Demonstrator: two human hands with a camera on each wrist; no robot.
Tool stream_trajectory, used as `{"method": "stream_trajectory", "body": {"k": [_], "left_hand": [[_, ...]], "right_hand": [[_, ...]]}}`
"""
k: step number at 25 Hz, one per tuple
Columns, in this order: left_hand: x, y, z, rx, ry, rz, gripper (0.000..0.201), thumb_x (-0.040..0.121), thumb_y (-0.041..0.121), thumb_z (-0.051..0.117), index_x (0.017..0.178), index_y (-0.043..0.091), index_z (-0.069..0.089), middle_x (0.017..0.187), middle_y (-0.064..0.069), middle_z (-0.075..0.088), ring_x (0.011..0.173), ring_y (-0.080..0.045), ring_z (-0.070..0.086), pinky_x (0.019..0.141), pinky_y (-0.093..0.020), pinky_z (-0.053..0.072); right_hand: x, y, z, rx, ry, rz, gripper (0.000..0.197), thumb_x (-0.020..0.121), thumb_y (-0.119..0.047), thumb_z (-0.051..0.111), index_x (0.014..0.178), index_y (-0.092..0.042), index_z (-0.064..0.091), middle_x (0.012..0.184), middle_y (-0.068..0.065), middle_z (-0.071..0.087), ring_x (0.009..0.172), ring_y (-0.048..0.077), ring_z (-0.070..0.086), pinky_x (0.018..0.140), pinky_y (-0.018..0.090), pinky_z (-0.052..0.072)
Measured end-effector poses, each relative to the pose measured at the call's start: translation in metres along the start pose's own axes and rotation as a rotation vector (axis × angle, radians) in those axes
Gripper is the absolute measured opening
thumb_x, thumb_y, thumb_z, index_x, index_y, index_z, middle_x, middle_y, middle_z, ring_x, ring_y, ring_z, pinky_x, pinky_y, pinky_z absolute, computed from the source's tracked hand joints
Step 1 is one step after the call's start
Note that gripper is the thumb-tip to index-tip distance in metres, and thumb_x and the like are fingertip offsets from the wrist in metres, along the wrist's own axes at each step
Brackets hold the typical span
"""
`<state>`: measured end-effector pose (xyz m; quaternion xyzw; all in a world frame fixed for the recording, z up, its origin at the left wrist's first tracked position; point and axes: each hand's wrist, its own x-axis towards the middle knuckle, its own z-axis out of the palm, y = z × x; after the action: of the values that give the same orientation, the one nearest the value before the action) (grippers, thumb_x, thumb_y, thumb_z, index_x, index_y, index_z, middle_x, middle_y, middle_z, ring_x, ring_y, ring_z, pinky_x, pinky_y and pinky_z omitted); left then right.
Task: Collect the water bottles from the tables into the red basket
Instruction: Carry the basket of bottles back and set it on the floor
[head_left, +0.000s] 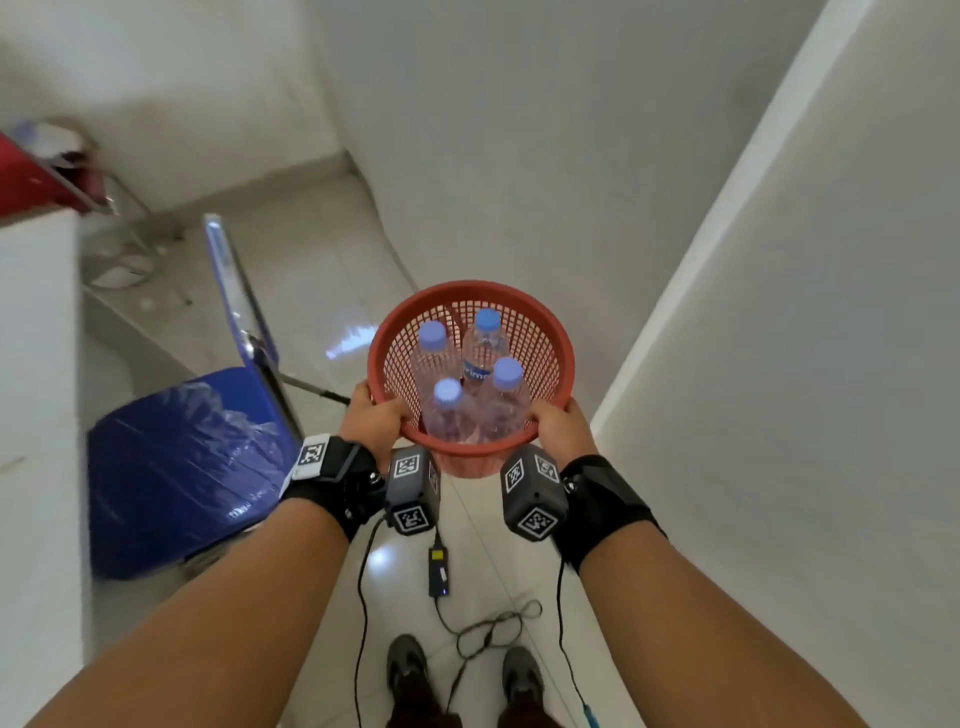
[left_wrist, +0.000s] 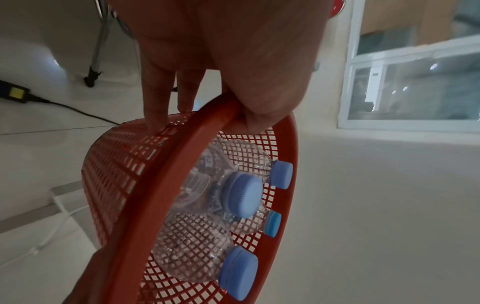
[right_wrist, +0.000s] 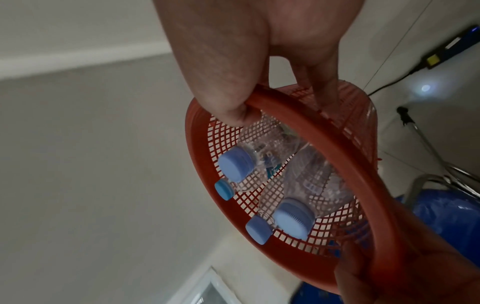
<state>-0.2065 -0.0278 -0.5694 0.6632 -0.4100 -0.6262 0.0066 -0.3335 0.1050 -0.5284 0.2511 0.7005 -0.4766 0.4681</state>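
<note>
We note four water bottles (head_left: 470, 384) in the red basket (head_left: 550, 332), both left hand (head_left: 376, 415) and right hand (head_left: 563, 428) grasping its rim; collection looks near done.

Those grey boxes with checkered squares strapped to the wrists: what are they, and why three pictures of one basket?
No machine here: a person wears small cameras, one on each wrist, one on the head. The head view looks down at both arms. The left hand and right hand each hold the rim of a round red plastic mesh basket, thumbs inside, fingers outside. Four clear plastic water bottles with blue caps stand in it. The other two pictures look along each hand's grip. A blue chair stands on the left.
</note>
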Motion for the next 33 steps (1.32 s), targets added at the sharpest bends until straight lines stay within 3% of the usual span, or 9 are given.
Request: {"method": "stream_trajectory", "body": {"k": [2,4,5,15,22,24,26,29,33], "left_hand": [[-0.028,0.039,-0.005,-0.030,0.000,0.053,0.036,0.080,-0.010,0.045,0.110,0.008,0.044,0.084,-0.013,0.055,0.065,-0.029,0.061,0.061,-0.046,0.061],[-0.056,0.075,-0.011,-0.022,0.003,0.111,0.032,0.083,-0.010,0.043,0.109,0.009,0.043,0.078,-0.008,0.054,0.048,-0.019,0.061,0.036,-0.022,0.052],[-0.071,0.092,-0.015,-0.034,0.003,0.140,0.030,0.085,-0.009,0.043,0.109,0.009,0.042,0.077,-0.007,0.053,0.045,-0.016,0.060,0.031,-0.017,0.046],[-0.269,0.225,-0.124,-0.194,0.004,0.325,0.023,0.093,0.004,0.050,0.111,0.016,0.044,0.089,-0.004,0.061,0.070,-0.021,0.062,0.034,-0.022,0.050],[-0.378,0.277,-0.184,-0.178,-0.021,0.461,0.015,0.096,0.016,0.050,0.111,0.019,0.049,0.097,-0.005,0.063,0.074,-0.018,0.061,0.049,-0.026,0.051],[-0.402,0.291,-0.191,-0.205,-0.034,0.500,0.012,0.097,0.015,0.049,0.107,0.020,0.050,0.090,-0.001,0.062,0.074,-0.017,0.060,0.053,-0.027,0.051],[-0.428,0.312,-0.193,-0.203,-0.073,0.550,0.013,0.097,0.015,0.049,0.108,0.020,0.053,0.091,-0.003,0.063,0.074,-0.017,0.060,0.054,-0.027,0.050],[-0.467,0.352,-0.201,-0.218,-0.123,0.642,0.019,0.096,0.015,0.050,0.115,0.017,0.055,0.098,-0.008,0.066,0.075,-0.018,0.061,0.052,-0.027,0.050],[-0.521,0.408,-0.210,-0.225,-0.178,0.773,0.022,0.096,0.012,0.050,0.117,0.014,0.055,0.110,-0.011,0.066,0.086,-0.024,0.066,0.046,-0.025,0.054]], "right_hand": [[-0.031,-0.033,0.000,0.009,-0.005,-0.061,0.041,0.093,0.002,0.048,0.134,-0.003,0.051,0.105,0.013,0.060,0.063,0.014,0.058,0.029,0.009,0.040],[-0.063,-0.058,0.000,0.030,0.002,-0.109,0.039,0.092,0.001,0.050,0.130,-0.003,0.055,0.106,0.013,0.063,0.064,0.015,0.059,0.031,0.009,0.042],[-0.081,-0.070,0.001,0.048,0.010,-0.128,0.039,0.091,0.000,0.051,0.129,-0.004,0.056,0.106,0.012,0.063,0.064,0.016,0.060,0.031,0.009,0.042],[-0.299,-0.153,0.020,0.262,-0.133,-0.308,0.030,0.096,-0.009,0.052,0.125,-0.014,0.054,0.106,0.009,0.069,0.072,0.023,0.067,0.044,0.030,0.058],[-0.420,-0.193,0.024,0.296,-0.206,-0.414,0.024,0.096,-0.009,0.046,0.111,-0.020,0.061,0.110,0.015,0.071,0.084,0.031,0.069,0.080,0.058,0.058],[-0.450,-0.209,0.021,0.288,-0.197,-0.465,0.023,0.095,-0.010,0.046,0.108,-0.020,0.062,0.107,0.014,0.072,0.082,0.030,0.069,0.078,0.053,0.060],[-0.480,-0.230,0.016,0.291,-0.183,-0.524,0.024,0.095,-0.009,0.046,0.111,-0.016,0.062,0.106,0.015,0.072,0.077,0.029,0.068,0.063,0.040,0.062],[-0.529,-0.262,0.007,0.309,-0.165,-0.620,0.027,0.096,-0.005,0.044,0.117,-0.008,0.061,0.097,0.015,0.069,0.067,0.027,0.065,0.038,0.021,0.052],[-0.589,-0.302,-0.005,0.281,-0.141,-0.788,0.031,0.097,0.000,0.043,0.124,0.000,0.058,0.101,0.018,0.066,0.059,0.019,0.058,0.028,0.011,0.040]]}}
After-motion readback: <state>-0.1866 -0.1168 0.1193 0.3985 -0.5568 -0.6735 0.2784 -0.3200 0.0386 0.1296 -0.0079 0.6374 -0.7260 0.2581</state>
